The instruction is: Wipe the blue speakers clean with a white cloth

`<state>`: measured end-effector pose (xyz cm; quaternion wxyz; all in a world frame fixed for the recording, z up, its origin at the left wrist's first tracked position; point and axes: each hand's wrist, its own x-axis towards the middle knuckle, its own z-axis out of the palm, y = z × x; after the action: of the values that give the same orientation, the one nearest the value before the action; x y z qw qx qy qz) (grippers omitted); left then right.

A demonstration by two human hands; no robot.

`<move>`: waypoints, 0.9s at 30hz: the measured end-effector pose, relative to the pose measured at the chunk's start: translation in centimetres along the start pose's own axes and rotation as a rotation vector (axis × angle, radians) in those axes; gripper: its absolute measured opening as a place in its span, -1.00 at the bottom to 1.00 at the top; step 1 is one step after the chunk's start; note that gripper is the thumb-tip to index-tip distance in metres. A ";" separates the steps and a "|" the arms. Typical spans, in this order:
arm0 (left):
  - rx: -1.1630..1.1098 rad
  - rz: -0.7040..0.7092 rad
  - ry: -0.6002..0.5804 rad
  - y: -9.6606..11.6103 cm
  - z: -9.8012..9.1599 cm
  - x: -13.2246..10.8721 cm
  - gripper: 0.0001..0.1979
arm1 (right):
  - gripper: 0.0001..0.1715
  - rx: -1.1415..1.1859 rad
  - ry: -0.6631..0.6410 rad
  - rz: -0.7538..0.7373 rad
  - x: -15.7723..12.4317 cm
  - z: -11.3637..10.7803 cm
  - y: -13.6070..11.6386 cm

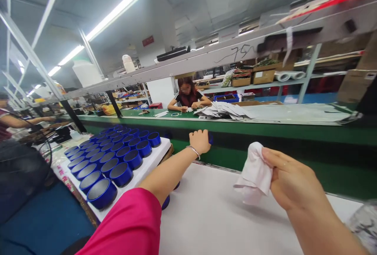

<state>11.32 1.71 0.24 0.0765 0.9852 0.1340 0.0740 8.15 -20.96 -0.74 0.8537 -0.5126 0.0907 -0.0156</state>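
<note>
One blue ring (210,137) sits at the far edge of the bench (212,211), mostly hidden under the left hand (200,141), whose fingers are curled closed over it beside the green conveyor (265,133). The right hand (290,182) is well apart, over the bench's right half, pinching a crumpled white cloth (255,172). This looks like a pause between wipes; wiping would call for ring and cloth to meet. Spare rings (165,202) lie under the left forearm, and dozens more stand in rows on a white tray (150,162) at the bench's left edge. Across the conveyor a person (188,96) handles papers (224,110).
</note>
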 end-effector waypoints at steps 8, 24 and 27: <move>-0.052 0.025 0.041 0.4 -1.0 0.3 -0.40 | -0.52 0.041 0.026 0.033 0.1 -0.2 0.4; -0.602 0.971 0.093 2.9 -1.9 -11.0 -0.67 | -0.63 -0.039 0.036 0.002 1.1 -0.1 1.6; -0.972 0.885 -0.166 2.4 -3.6 -14.1 -0.87 | -0.60 -0.064 0.034 -0.010 1.1 -0.6 1.2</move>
<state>-2.07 -3.95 2.41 0.4848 0.8031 -0.3383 0.0744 9.07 -21.00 -2.26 0.8350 -0.5399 0.1029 -0.0257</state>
